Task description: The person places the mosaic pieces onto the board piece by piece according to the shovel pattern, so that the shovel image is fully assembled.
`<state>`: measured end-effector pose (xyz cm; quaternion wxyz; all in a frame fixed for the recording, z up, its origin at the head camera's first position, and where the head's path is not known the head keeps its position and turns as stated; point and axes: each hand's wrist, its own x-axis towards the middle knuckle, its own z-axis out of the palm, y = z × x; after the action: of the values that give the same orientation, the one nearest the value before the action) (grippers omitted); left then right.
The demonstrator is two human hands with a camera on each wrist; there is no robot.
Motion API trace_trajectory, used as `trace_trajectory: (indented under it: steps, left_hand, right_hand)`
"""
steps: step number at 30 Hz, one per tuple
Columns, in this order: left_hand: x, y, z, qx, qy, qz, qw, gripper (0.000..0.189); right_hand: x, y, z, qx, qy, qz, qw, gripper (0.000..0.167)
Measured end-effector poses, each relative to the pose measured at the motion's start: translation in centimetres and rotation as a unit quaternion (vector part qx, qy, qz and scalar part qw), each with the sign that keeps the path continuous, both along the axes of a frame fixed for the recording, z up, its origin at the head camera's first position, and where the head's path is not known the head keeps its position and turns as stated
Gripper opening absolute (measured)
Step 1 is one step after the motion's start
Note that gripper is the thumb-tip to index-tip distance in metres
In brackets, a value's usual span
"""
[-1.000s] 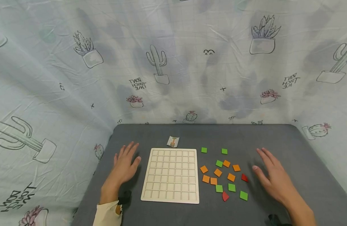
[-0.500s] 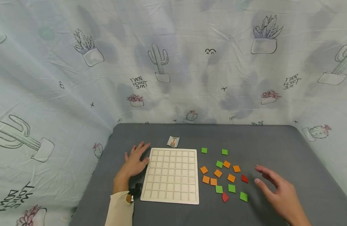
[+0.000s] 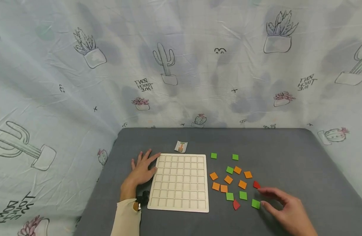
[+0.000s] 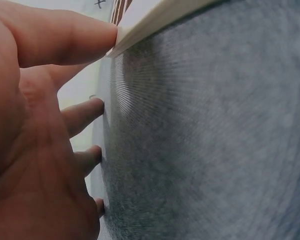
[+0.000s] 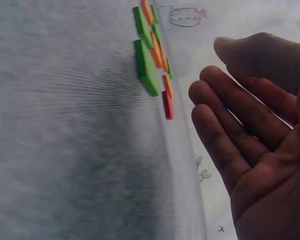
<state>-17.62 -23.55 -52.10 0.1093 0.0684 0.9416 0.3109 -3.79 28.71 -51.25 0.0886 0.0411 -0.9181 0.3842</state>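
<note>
A pale wooden grid board (image 3: 178, 209) lies on the grey table, its square cells bare. My left hand (image 3: 140, 172) rests at the board's left side, fingers spread; the thumb touches its edge in the left wrist view and the index finger reaches the upper left corner. My right hand (image 3: 287, 209) hovers at the right, thumb and fingers apart, with nothing between them. Its thumb tip is right by a green square tile (image 3: 256, 204), and its fingertips are near a red tile (image 3: 256, 184) with a curved edge. In the right wrist view the green tile (image 5: 146, 70) lies beyond the fingertips.
Several orange square tiles (image 3: 228, 179) and green square tiles (image 3: 229, 170) lie scattered right of the board, with a second red tile (image 3: 236, 205) toward the front. A small printed card (image 3: 181, 147) lies behind the board. A cactus-print curtain (image 3: 198, 65) surrounds the table (image 3: 275, 147).
My left hand has moved right onto the board's left edge. My right hand has come down and toward the front, its fingertips now close to the nearest green tile.
</note>
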Motion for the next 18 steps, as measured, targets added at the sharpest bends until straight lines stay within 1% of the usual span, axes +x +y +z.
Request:
trace_trajectory:
  steps: [3, 10, 13, 18]
  left_hand:
    - [-0.1, -0.1, 0.1, 0.0, -0.002, -0.003, 1.0, 0.065]
    - [0.0, -0.3, 0.2, 0.005, -0.009, -0.006, 0.9999, 0.066]
    - [0.1, -0.4, 0.1, 0.009, -0.016, -0.009, 0.9998, 0.067]
    - [-0.2, -0.3, -0.2, 0.017, -0.013, -0.008, 0.9997, 0.067]
  right_hand:
    - [0.2, -0.3, -0.4, 0.006, -0.013, -0.005, 0.9999, 0.039]
    - [0.4, -0.5, -1.0, 0.037, -0.064, -0.044, 0.9963, 0.042]
    - [0.6, -0.5, -1.4, 0.039, -0.066, -0.05, 0.9958, 0.043]
    - [0.8, -0.4, -1.9, 0.03, -0.066, -0.055, 0.9958, 0.045]
